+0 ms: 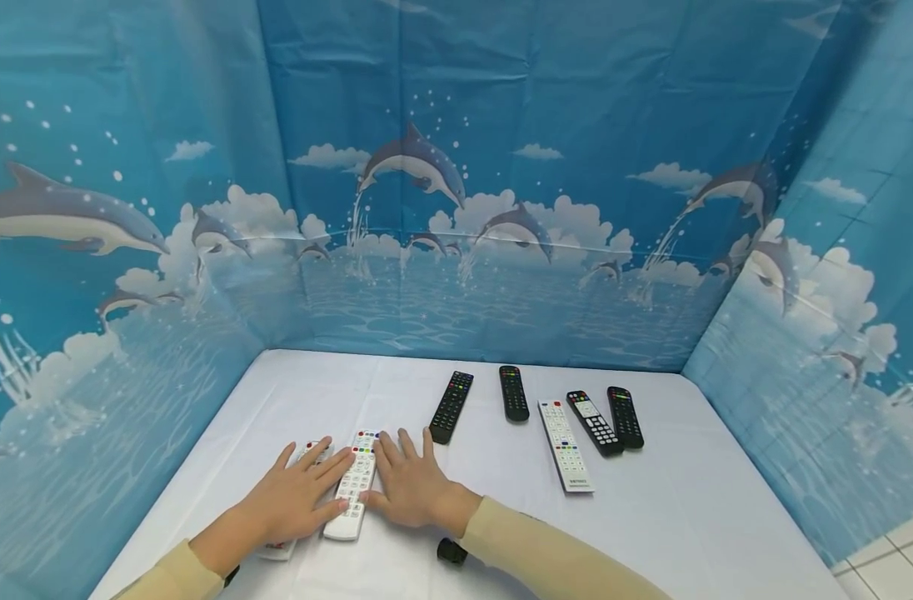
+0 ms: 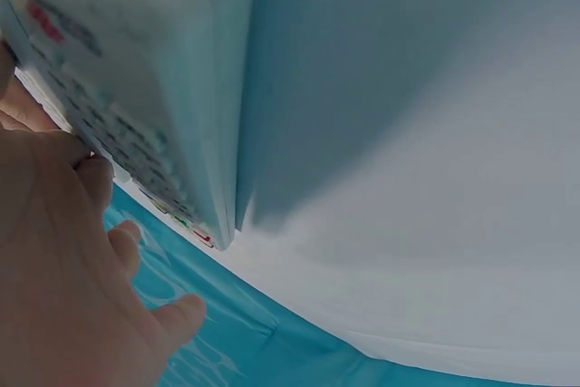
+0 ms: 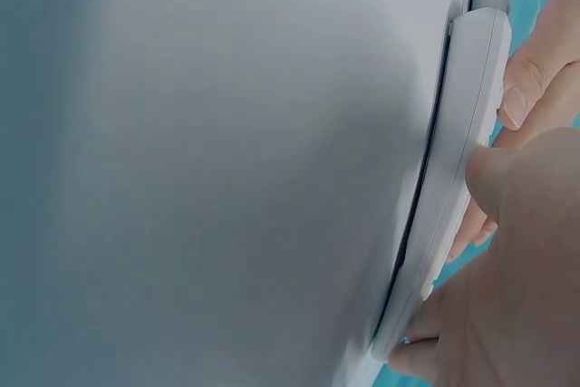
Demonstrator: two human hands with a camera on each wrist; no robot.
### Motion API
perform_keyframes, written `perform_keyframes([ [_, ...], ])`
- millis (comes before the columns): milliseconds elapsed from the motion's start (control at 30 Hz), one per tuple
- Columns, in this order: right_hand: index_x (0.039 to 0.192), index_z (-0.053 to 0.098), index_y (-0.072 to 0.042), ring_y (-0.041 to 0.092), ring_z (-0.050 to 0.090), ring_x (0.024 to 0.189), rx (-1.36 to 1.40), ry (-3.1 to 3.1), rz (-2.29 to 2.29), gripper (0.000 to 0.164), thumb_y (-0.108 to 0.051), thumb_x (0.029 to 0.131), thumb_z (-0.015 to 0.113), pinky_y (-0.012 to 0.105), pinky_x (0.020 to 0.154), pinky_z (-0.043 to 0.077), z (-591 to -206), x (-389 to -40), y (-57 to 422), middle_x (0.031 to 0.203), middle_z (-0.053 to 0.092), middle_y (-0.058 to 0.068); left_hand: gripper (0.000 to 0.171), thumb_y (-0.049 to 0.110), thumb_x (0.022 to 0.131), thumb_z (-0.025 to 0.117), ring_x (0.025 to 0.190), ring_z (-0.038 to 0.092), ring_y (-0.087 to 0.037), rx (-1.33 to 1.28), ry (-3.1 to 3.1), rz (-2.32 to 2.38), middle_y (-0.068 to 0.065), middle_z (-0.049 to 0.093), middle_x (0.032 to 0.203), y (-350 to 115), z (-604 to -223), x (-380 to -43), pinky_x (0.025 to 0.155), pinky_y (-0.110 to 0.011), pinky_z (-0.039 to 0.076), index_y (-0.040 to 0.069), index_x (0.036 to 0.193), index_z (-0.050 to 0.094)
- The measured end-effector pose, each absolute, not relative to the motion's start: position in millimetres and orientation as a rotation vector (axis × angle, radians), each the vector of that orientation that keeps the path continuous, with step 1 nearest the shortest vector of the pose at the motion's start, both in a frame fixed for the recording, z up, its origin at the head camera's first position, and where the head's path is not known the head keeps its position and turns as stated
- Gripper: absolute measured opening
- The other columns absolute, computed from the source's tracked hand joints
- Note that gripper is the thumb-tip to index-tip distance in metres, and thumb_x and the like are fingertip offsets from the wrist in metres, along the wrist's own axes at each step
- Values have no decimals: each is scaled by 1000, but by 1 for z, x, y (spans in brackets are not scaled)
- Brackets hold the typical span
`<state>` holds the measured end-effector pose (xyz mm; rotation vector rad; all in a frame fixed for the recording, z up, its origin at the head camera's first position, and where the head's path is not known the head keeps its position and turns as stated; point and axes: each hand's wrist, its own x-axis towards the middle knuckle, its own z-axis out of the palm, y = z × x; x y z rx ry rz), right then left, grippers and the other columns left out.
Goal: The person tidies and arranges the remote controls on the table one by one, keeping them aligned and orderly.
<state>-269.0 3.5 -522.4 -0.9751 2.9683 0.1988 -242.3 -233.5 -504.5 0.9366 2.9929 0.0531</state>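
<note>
A white remote control [image 1: 356, 483] lies on the white tabletop between the two hands, its buttons facing up. My left hand [image 1: 287, 498] is spread with straight fingers, its fingertips and thumb at that remote's left edge. Under this palm lies a second white remote [image 1: 278, 550], mostly covered; the left wrist view shows its side [image 2: 172, 70] close up. On the opposite side, my right hand [image 1: 411, 483] has straight, slightly parted fingers, with forefinger and thumb near the middle remote's right edge. In the right wrist view the thumb touches the white remote [image 3: 453, 142].
Right of the hands lie a black remote [image 1: 451, 407], another black remote [image 1: 513, 393], a long white remote [image 1: 566, 446], a black remote with white buttons [image 1: 595, 423] and one more black remote [image 1: 625, 417]. A dolphin-print curtain [image 1: 464, 308] borders the table's back and sides.
</note>
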Motion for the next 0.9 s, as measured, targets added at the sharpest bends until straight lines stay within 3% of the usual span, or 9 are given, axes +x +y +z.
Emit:
perform_keyframes([
  [533,161,20,-8,38,16,151,-1002,2961,247,92,-73,98,9,70,114,8,-524,-254,-12,167,16,11,71,62,103,38,150,23,-34,976,2987,162,-2,36,161,-252,-506,-227,108,-74,18,17,158,37],
  [900,160,24,-7,38,20,150,-992,2984,245,90,-71,99,13,70,113,12,-522,-247,-16,166,19,11,70,61,103,38,150,24,-34,1002,2990,181,-4,36,161,-257,-508,-225,106,-76,19,16,157,38],
])
